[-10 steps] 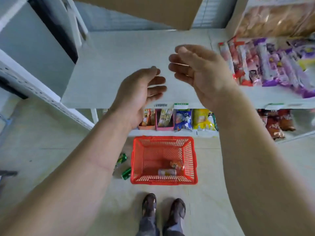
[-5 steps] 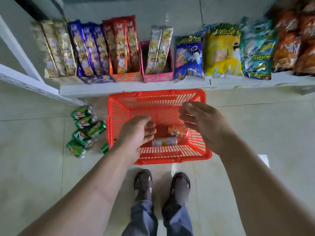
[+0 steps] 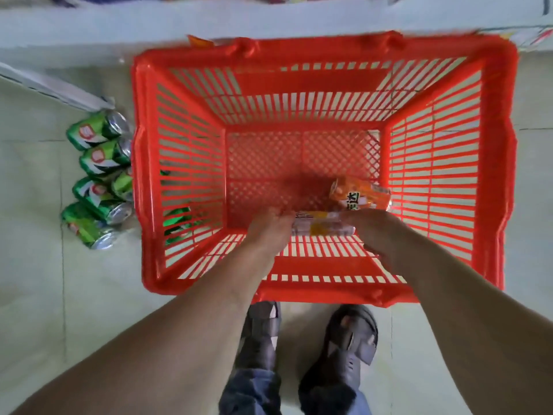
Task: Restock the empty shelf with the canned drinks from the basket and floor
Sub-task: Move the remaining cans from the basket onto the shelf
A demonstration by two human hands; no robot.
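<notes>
Head view has my hands lower than half a second ago, now down inside the red basket (image 3: 490, 163) instead of hovering over its rim. My left hand (image 3: 270, 232) and right hand (image 3: 378, 232) meet the two ends of a pale can (image 3: 321, 226) lying on its side on the mesh floor; whether the fingers curl round it I cannot tell through blur. An orange can (image 3: 359, 194) lies just behind. Green cans (image 3: 98, 178) lie clustered on the tiled floor (image 3: 30, 280), left of the basket, now nearer.
</notes>
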